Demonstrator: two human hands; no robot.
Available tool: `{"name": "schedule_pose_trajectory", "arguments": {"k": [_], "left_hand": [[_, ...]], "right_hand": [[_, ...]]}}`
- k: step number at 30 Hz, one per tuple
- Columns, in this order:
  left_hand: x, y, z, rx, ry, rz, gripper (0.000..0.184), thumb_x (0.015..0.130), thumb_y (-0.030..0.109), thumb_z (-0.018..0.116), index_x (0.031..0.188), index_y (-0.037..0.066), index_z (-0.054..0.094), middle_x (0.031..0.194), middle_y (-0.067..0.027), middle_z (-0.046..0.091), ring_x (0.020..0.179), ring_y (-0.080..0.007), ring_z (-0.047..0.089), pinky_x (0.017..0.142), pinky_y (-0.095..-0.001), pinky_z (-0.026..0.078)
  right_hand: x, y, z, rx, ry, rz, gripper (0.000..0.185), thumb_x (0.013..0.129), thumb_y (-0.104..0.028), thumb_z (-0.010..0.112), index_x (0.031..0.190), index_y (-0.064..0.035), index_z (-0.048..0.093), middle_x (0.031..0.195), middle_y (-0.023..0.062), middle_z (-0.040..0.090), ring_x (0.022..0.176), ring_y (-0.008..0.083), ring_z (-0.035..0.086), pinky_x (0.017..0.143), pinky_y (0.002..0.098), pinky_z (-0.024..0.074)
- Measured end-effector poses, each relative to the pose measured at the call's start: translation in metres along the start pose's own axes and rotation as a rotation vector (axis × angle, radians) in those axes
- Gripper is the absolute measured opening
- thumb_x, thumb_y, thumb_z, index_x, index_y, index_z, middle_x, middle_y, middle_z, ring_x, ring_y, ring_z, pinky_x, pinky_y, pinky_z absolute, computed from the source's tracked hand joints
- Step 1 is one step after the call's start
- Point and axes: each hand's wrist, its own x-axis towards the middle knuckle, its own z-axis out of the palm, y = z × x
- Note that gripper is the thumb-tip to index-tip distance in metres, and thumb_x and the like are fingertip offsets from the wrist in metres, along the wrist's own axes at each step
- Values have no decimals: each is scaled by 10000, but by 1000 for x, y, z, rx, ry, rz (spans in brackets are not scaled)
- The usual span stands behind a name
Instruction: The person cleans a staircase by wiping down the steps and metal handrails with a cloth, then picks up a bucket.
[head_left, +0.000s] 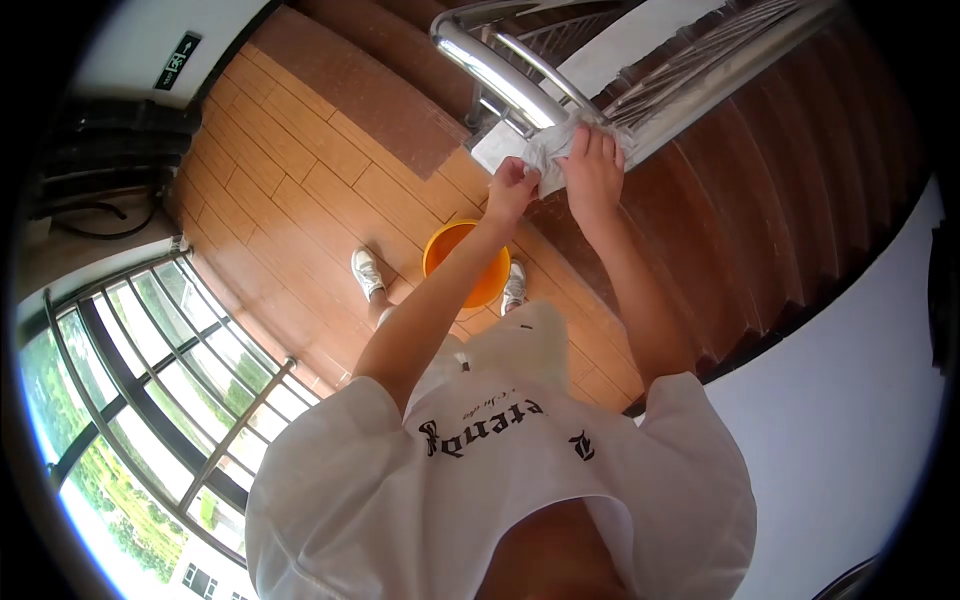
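Observation:
A pale, crumpled cloth [546,150] lies over the silver metal handrail [505,78] near its bend. My left hand [512,188] has its fingers closed on the cloth's near left edge. Pressed onto the cloth from the right is my right hand [594,172], its fingers curving over the rail. The cloth hides the part of the rail under it. Below my left forearm, on the floor, stands a yellow bucket [432,246]. The forearm covers part of it, and its visible inside looks orange.
Reddish-brown stairs [740,220] run down the right side beyond the rail, with more steps at the top. My shoes [367,268] stand on wood-look flooring [290,190] beside the bucket. A barred window [170,370] is at left, and a dark exit sign [178,60] hangs upper left.

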Motion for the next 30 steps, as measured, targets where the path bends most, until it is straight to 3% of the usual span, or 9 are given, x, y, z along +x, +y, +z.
{"name": "schedule_pose_trajectory", "arguments": {"k": [6, 10, 14, 16, 19, 21, 24, 27, 30], "left_hand": [[42, 57, -52, 112, -248, 64, 183, 1012, 63, 723, 1075, 43, 552, 924, -79, 699, 768, -150, 700, 671, -299, 626], [64, 78, -68, 290, -414, 39, 161, 1029, 24, 683, 1071, 13, 528, 898, -129, 710, 725, -187, 731, 638, -322, 630], [76, 75, -66, 239, -537, -143, 209, 1031, 3, 652, 1116, 29, 464, 924, -160, 696, 779, -236, 754, 687, -352, 663], [76, 78, -68, 262, -484, -144, 342, 1035, 11, 666, 1285, 24, 433, 1077, -197, 697, 869, -275, 765, 794, -404, 680], [72, 99, -67, 327, -611, -79, 489, 1044, 5, 647, 1426, 38, 343, 1141, -213, 675, 950, -294, 762, 863, -433, 675], [80, 96, -68, 379, -661, -114, 497, 1058, 33, 638, 1480, 17, 376, 1188, -205, 668, 1029, -300, 753, 918, -426, 662], [101, 96, -64, 327, -728, -122, 426, 1044, 9, 626, 1439, -3, 468, 1116, -148, 677, 950, -248, 770, 858, -357, 666], [82, 127, -72, 403, -859, -84, 364, 1049, 40, 651, 1391, -34, 549, 1163, -129, 693, 1035, -220, 756, 948, -338, 627], [102, 118, -71, 511, -944, 16, 274, 1026, 54, 694, 1286, 5, 622, 1149, -115, 714, 1090, -192, 723, 996, -312, 566]], "right_hand": [[10, -52, 11, -100, 57, 262, 850, 814, -309, 876, 1501, -20, 469, 1386, 163, 586, 1322, 348, 555, 1187, 497, 402], [16, -64, 20, -195, 19, 373, 808, 838, -346, 847, 1485, -43, 469, 1367, 157, 573, 1374, 328, 521, 1242, 491, 356], [10, -69, 17, -258, 32, 390, 768, 878, -357, 808, 1498, -70, 458, 1405, 134, 566, 1393, 311, 511, 1267, 461, 327], [9, -74, 17, -265, 21, 422, 776, 873, -359, 807, 1503, -72, 457, 1415, 134, 563, 1410, 310, 496, 1279, 463, 308], [10, -77, 20, -273, 52, 450, 775, 863, -350, 809, 1498, -73, 461, 1418, 132, 562, 1411, 311, 493, 1281, 462, 302], [6, -77, 19, -273, 72, 461, 774, 858, -344, 810, 1495, -74, 464, 1418, 129, 562, 1410, 311, 492, 1281, 461, 302], [12, -79, 21, -299, 136, 491, 772, 834, -325, 818, 1487, -87, 482, 1427, 122, 562, 1417, 296, 492, 1282, 461, 301], [10, -93, 27, -268, 176, 572, 774, 808, -300, 828, 1484, -116, 500, 1465, 100, 558, 1421, 284, 498, 1277, 458, 304], [10, -88, 45, -109, 324, 621, 723, 758, -183, 849, 1427, -159, 576, 1536, 56, 535, 1430, 283, 502, 1230, 455, 331]]}}
